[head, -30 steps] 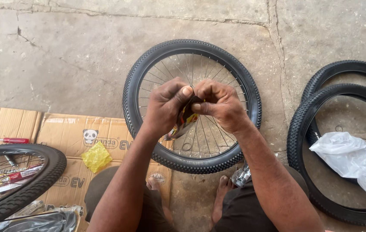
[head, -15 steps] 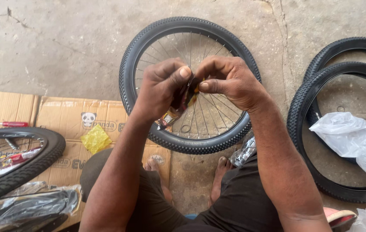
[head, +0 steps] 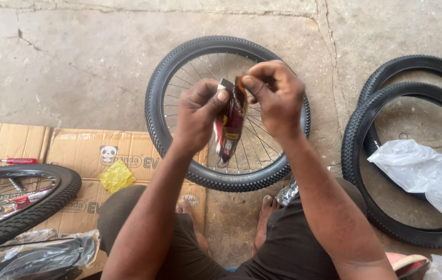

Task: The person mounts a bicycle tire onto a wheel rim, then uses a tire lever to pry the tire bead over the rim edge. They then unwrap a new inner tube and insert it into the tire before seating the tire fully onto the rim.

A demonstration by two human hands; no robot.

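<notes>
Both of my hands hold a small dark red sachet [head: 229,127] by its top edge, in front of my chest. My left hand [head: 198,114] pinches the top left corner between thumb and fingers. My right hand [head: 275,96] pinches the top right corner. The sachet hangs down long and narrow between them. Behind it a spoked bicycle wheel [head: 179,67] with a black knobbly tyre lies flat on the concrete floor.
Two loose black tyres [head: 366,124] lie at the right with a white plastic bag [head: 423,173] inside them. Flattened cardboard [head: 75,150] at the left carries a yellow wrapper [head: 117,176], a red screwdriver [head: 10,161] and another wheel [head: 21,212]. My bare feet [head: 265,218] rest below.
My hands have risen slightly and moved apart at the sachet's top, so the sachet now hangs in full view between them. The camera has shifted a little.
</notes>
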